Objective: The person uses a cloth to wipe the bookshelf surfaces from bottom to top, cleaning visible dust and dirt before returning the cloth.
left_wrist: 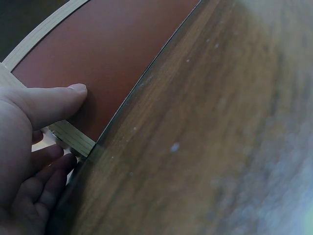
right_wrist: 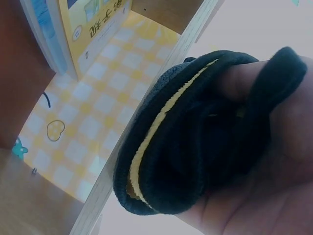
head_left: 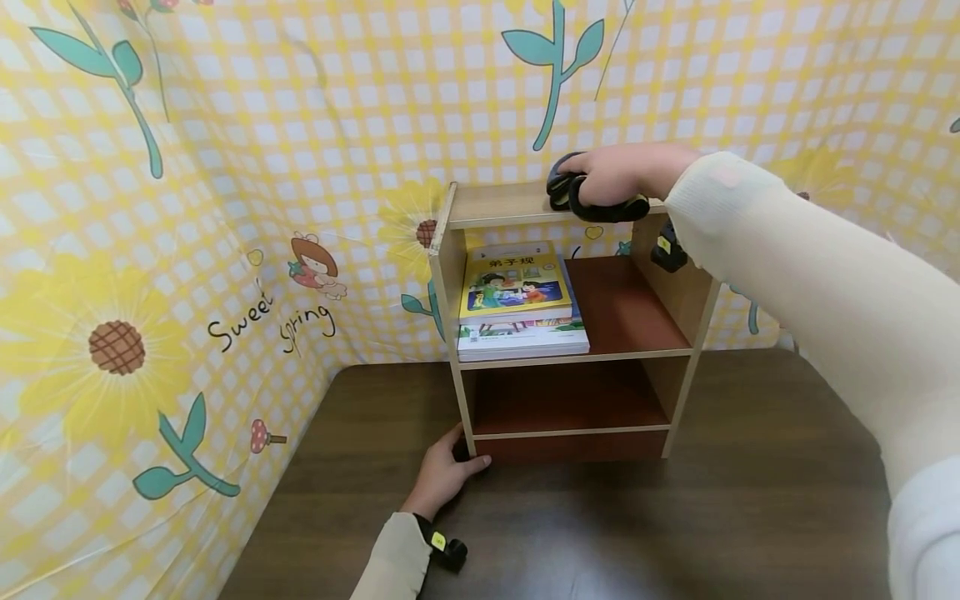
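A small wooden shelf (head_left: 576, 360) with pale edges and red-brown boards stands on a dark table. My left hand (head_left: 441, 473) grips its lower left corner. In the left wrist view the thumb (left_wrist: 63, 100) lies across the red-brown front board, while the fingers (left_wrist: 49, 183) bend around the outside of the side panel. On the shelf's top board (head_left: 498, 202), toward the right, my right hand (head_left: 618, 173) holds a folded dark cloth (head_left: 600, 200). The right wrist view shows a yellow strip along this cloth (right_wrist: 166, 112) and its layers bunched in the palm.
Books (head_left: 517, 287) with a yellow cover on top lie stacked at the left of the upper compartment. A yellow checked sheet (head_left: 360, 125) with printed flowers hangs behind and to the left. The brown tabletop (head_left: 600, 533) extends in front of the shelf.
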`<action>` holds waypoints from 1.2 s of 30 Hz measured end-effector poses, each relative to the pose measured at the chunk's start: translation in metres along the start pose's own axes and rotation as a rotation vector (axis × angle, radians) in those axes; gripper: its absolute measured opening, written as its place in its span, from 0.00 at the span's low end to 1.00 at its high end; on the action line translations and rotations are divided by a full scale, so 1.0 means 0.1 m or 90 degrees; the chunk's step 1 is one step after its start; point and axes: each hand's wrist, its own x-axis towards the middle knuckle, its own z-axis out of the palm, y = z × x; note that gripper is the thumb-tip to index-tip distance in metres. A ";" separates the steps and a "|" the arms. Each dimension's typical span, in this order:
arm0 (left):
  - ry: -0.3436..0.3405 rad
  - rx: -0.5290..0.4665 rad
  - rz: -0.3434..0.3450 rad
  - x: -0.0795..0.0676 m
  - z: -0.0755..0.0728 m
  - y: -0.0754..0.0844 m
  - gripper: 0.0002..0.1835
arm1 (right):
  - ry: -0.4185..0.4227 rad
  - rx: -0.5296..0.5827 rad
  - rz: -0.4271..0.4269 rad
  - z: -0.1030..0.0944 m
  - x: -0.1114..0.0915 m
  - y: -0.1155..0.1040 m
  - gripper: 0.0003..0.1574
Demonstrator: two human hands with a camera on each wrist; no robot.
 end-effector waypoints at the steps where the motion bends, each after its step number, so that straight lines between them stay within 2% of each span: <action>1: 0.000 -0.001 0.003 0.00 0.00 -0.01 0.45 | 0.002 -0.003 0.000 0.01 0.01 -0.02 0.47; 9: 0.000 0.001 0.008 0.00 -0.01 -0.03 0.45 | 0.006 -0.019 -0.008 0.06 0.07 -0.20 0.45; 19: 0.004 0.004 0.008 -0.03 -0.04 -0.01 0.44 | 0.014 0.018 -0.019 0.12 0.18 -0.41 0.42; 32: 0.002 -0.012 -0.019 -0.04 -0.05 -0.02 0.45 | 0.019 -0.012 -0.045 0.18 0.34 -0.73 0.41; 36: 0.000 -0.008 -0.015 -0.05 -0.04 -0.02 0.44 | 0.015 -0.020 -0.056 0.20 0.37 -0.83 0.42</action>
